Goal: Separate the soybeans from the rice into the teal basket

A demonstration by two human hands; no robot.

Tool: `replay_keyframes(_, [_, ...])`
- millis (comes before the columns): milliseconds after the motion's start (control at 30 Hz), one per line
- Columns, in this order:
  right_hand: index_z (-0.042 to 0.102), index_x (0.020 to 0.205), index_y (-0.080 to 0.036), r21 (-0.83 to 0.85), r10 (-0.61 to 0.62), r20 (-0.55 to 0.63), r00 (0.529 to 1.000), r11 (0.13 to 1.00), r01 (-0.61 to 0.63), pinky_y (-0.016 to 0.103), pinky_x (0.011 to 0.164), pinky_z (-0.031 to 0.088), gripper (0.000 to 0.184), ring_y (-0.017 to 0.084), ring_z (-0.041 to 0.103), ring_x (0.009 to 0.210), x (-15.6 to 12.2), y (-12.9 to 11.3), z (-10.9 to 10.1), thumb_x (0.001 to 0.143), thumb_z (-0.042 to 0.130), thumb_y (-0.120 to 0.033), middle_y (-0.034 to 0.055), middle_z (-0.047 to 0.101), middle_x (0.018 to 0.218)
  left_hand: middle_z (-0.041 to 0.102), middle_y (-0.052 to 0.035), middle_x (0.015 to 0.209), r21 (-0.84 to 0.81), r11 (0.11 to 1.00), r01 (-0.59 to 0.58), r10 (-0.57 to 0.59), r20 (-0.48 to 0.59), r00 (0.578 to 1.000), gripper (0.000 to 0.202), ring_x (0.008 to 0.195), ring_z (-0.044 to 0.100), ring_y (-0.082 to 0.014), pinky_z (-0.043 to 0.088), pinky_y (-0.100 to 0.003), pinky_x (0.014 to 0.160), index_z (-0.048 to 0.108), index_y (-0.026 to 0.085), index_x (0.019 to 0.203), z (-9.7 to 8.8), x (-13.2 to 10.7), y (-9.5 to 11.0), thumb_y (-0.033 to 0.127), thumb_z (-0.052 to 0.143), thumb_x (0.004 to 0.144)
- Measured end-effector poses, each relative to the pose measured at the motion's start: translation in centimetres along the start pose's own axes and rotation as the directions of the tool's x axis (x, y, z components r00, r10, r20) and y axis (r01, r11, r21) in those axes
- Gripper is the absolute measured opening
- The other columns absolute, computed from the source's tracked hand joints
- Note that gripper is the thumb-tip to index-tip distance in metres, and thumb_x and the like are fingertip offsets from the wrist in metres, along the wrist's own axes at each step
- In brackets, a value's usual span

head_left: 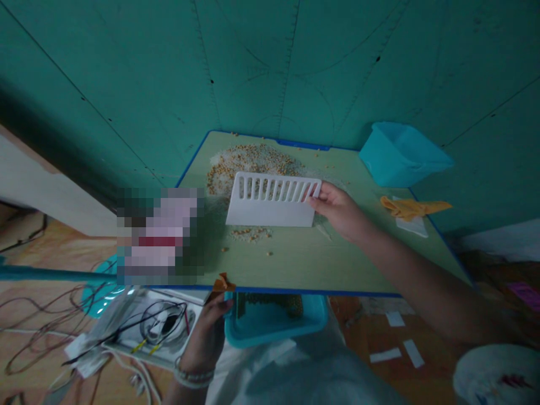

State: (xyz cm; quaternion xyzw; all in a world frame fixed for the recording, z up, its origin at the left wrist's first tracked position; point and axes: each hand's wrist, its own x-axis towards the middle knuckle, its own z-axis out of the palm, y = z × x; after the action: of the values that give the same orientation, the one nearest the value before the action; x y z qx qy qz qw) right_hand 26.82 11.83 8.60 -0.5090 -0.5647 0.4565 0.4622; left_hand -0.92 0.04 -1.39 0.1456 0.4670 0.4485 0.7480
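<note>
My right hand (335, 208) grips the right end of a white slotted plastic panel (270, 214). The panel stands on its long edge on the table, slots along the top. Behind it lies a pile of yellow-brown beans (253, 154) mixed with fine white grains. A smaller scatter of beans and grains (248, 233) is in front of the panel. Below the table's near edge, my left hand (213, 318) is closed on the left rim of a blue plastic tub (274, 332). Beans or grains show inside the tub, partly hidden by the table edge.
The table (337, 264) has a blue edge and backs onto a green wall. At its far right stands a blue bin (396, 157), with a mustard-yellow cloth (413, 208) nearer. A box of cables (164, 326) sits on the floor at left. A pixelated patch hides the table's left side.
</note>
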Motion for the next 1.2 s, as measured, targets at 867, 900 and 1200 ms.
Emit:
replay_keyframes(867, [0.061,0.088,-0.021,-0.014,0.065,0.143,0.988,0.998,-0.064,0.037,0.083,0.052,0.009,0.019,0.068,0.089,-2.0,-0.9,1.1,0.079,0.062,-0.024,0.0031,0.073,0.088,0.08,-0.0082,0.08,0.04,0.999,-0.01,0.003,0.165,0.986,0.021,0.084,0.072,-0.0327,0.055,-0.041,0.078,0.08,0.018,0.084,-0.7,0.1,-0.4,0.027,0.075,0.065])
replay_keyframes(900, [0.061,0.088,-0.021,-0.009,0.068,0.143,0.987,0.998,-0.068,0.037,0.084,0.052,0.01,0.019,0.068,0.089,-2.2,-0.9,1.1,0.078,0.062,-0.024,0.0032,0.073,0.089,0.08,-0.008,0.08,0.045,0.999,-0.016,0.009,0.167,0.986,0.021,0.085,0.072,-0.0326,0.055,-0.04,0.078,0.08,0.018,0.084,-0.7,0.1,-0.4,0.027,0.075,0.066])
replay_keyframes(1200, [0.063,0.09,-0.022,0.019,0.101,0.131,0.986,0.994,-0.104,0.033,0.079,0.053,0.014,0.018,0.068,0.089,-3.2,-1.1,1.1,0.077,0.063,-0.023,0.0027,0.074,0.089,0.079,-0.0096,0.08,0.027,1.0,0.002,-0.006,0.146,0.989,0.02,0.089,0.07,-0.0332,0.054,-0.038,0.078,0.079,0.016,0.083,-0.1,-0.3,-0.2,0.025,0.075,0.065])
